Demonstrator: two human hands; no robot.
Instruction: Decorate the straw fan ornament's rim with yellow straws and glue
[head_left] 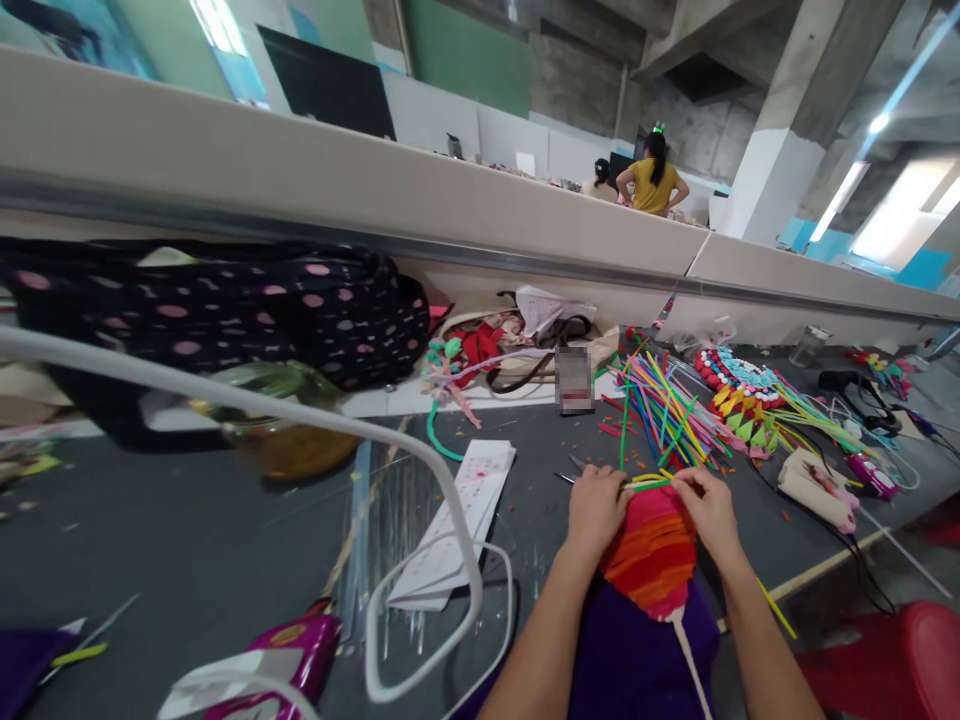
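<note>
A round fan-like piece [654,550] in pink, orange and red bands, on a pale thin stick, is between my hands above my dark purple lap. My left hand [598,510] closes its fingers at the upper left edge, on a green pipe cleaner [646,486] that runs along the top. At the upper right, my right hand [707,508] pinches the other end of this strip, where a yellow strand also shows. Metal tips, perhaps scissors [564,478], peek out beside my left hand. Just beyond lies a heap of coloured pipe cleaners [664,405].
Folded paper sheets [457,525] and a glass jar [277,420] are to the left, near a white bent tube [420,440]. A polka-dot bag [225,310] leans on the partition. Beaded work [739,375] and a beige pouch [817,485] lie right. A red stool [885,660] stands below.
</note>
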